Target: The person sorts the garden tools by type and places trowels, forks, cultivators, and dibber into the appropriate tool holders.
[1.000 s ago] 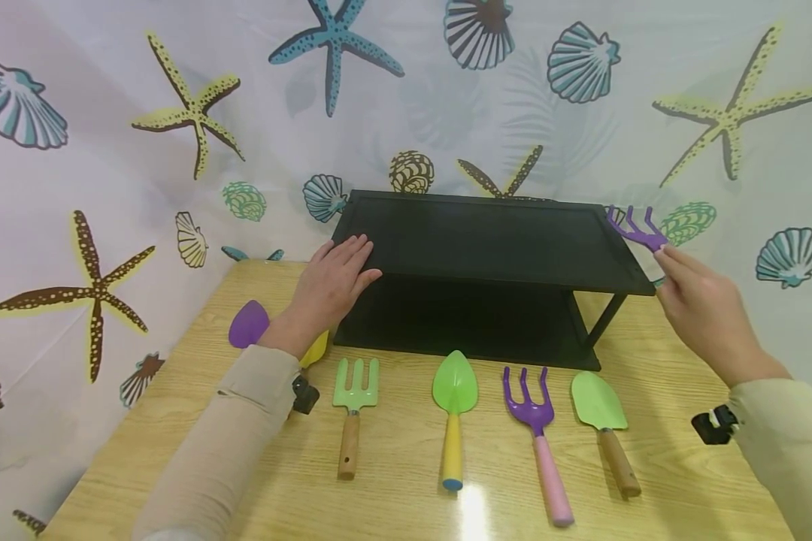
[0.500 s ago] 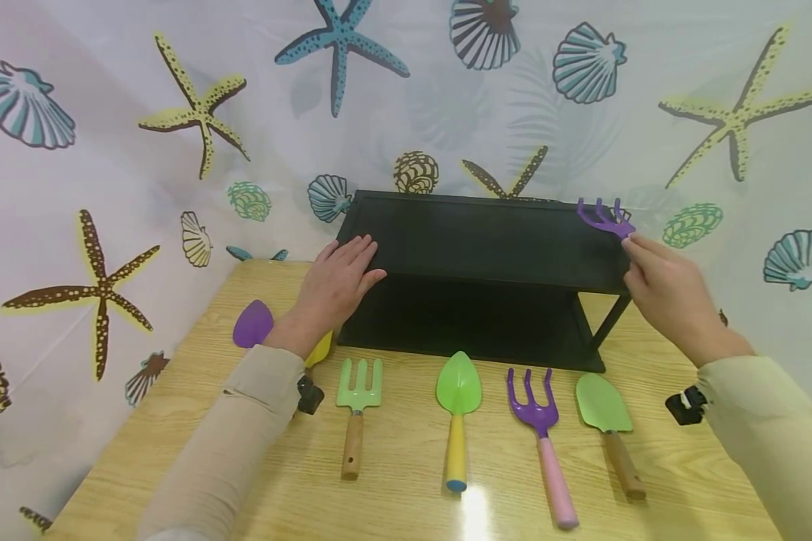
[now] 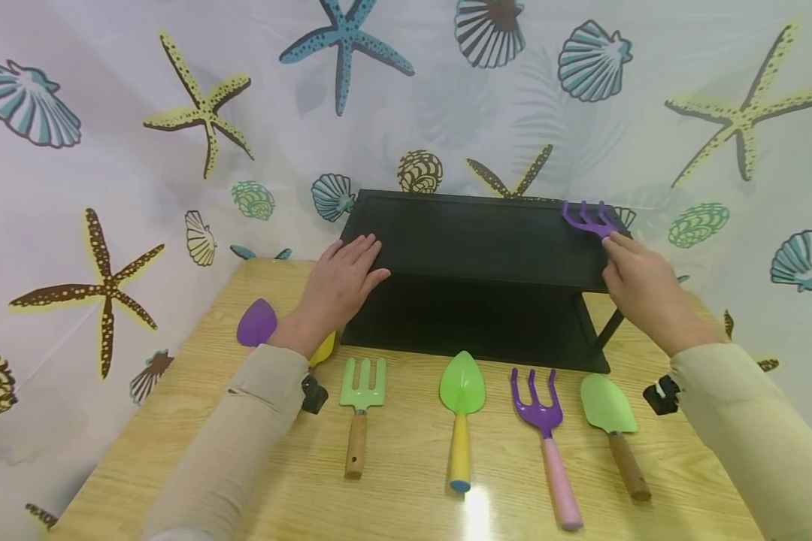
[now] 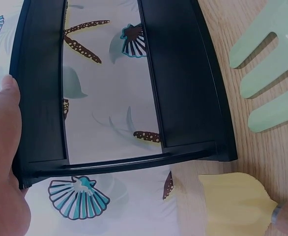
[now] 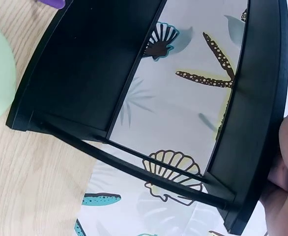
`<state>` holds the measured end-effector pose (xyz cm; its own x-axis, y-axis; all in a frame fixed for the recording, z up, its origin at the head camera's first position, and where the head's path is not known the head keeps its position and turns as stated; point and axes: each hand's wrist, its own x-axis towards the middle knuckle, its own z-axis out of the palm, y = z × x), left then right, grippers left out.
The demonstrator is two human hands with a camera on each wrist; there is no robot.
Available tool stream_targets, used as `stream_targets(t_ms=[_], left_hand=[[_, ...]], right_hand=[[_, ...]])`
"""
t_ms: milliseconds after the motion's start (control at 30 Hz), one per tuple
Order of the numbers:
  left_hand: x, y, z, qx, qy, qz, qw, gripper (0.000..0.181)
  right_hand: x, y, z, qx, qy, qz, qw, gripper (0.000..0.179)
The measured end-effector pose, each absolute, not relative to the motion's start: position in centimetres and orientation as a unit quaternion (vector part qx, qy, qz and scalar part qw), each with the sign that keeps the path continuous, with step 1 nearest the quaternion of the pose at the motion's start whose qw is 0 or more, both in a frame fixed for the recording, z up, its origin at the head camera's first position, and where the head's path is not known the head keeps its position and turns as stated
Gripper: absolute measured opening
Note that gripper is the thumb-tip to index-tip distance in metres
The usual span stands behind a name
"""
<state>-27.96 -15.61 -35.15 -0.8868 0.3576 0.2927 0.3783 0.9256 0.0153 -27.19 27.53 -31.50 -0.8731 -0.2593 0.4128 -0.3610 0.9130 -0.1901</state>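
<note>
My left hand rests on the left end of a two-tier black shelf, its fingers laid out on the top board. At the shelf's right end, my right hand grips a purple hand rake with three curved prongs. The prongs point away, over the top board; whether they touch it I cannot tell. The hand covers most of the rake's handle. In the left wrist view part of the left hand lies along the shelf edge, and in the right wrist view the right hand shows at the far right.
Before the shelf lie a green hand fork, a green trowel with yellow handle, a purple rake with pink handle and a green trowel with wooden handle. Purple and yellow tools lie partly hidden by the left arm.
My right hand has carried the purple hand rake leftward, from beside the shelf's right edge to over its top board. The left hand stays on the shelf.
</note>
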Motion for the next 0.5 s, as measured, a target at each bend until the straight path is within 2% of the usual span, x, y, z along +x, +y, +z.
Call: stream_targets(t_ms=[500], left_hand=[[-27.63,-15.35,-34.61,-0.21,-0.966,0.026,0.149,0.061]], right_hand=[[-27.41,27.28,-31.49,0.133,-0.97,0.134,0.155,0.049]])
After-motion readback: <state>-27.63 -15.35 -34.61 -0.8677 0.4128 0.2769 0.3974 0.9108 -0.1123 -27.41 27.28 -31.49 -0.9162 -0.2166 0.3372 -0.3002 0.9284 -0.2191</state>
